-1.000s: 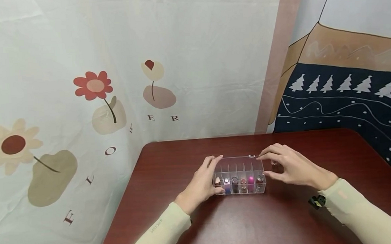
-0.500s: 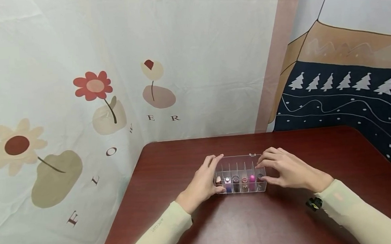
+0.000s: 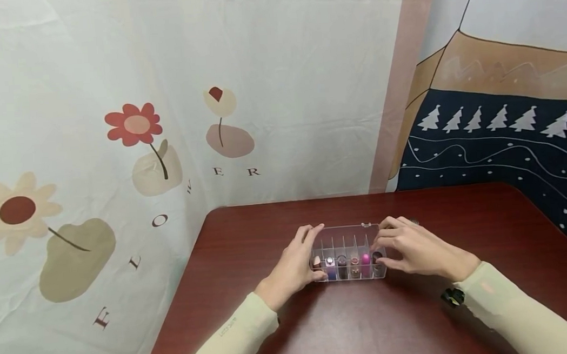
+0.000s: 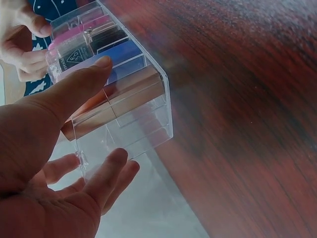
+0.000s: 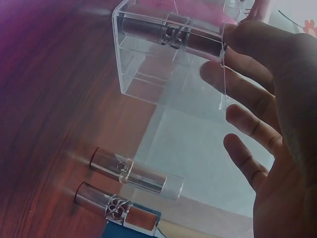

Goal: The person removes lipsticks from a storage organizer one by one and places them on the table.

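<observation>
A clear plastic lipstick organizer with two rows of compartments stands on the table. Its front row holds several lipsticks, among them a pink one, a blue one and a brown one. My left hand grips the organizer's left end, thumb in front and fingers behind. At the right end, my right hand pinches the top of a dark lipstick in the last front compartment, between thumb and index finger. The other fingers of that hand extend beside the box.
Two more lip tubes stand on the table to the organizer's right, one with a clear cap and one with a patterned silver band. Behind the reddish-brown table hangs a printed cloth.
My right hand has moved slightly left, from the organizer's right edge onto the lipstick in the last front compartment. The left hand keeps its grip on the organizer.
</observation>
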Motion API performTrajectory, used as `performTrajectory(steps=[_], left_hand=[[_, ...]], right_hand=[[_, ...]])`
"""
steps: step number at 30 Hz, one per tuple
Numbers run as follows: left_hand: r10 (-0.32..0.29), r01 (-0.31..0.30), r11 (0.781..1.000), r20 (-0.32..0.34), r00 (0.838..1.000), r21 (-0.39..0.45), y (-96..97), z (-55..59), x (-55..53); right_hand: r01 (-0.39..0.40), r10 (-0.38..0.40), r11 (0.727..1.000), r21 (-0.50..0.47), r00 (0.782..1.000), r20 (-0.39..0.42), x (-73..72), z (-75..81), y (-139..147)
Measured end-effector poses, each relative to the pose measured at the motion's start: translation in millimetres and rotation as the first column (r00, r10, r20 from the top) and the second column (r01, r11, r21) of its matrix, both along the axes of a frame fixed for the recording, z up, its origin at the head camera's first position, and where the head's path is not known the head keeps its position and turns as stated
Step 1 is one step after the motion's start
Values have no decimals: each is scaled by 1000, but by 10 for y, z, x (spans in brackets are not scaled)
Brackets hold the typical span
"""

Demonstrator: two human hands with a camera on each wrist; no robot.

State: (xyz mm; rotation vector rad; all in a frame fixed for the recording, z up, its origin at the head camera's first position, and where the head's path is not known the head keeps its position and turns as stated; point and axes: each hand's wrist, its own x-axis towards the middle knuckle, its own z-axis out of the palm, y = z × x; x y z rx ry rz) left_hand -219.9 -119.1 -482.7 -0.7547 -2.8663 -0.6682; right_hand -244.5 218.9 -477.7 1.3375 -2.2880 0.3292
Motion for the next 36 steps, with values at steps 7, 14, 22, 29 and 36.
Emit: performTrajectory(steps=[7, 14, 22, 29, 36], left_hand=[[5, -5, 1000, -4, 1000, -7, 1, -23, 13], [-8, 7, 1000, -35, 999, -11, -15, 0, 2], [-14, 13, 1000, -61, 998, -25, 2, -5, -48], [-17, 15, 1000, -56, 998, -24, 14, -14, -51], [-17, 15, 1000, -67, 998, -24, 19, -29, -24]], right_hand=[[-9, 8, 1000, 18, 999, 31, 19, -12, -24], [-16, 16, 1000, 1, 1000, 11, 8, -17, -39], [-46, 46, 999, -28, 999, -29, -22, -24, -8], [-54, 53, 998, -32, 998, -32, -21, -31, 1], [-71, 69, 997, -42, 997, -45, -17, -43, -9]])
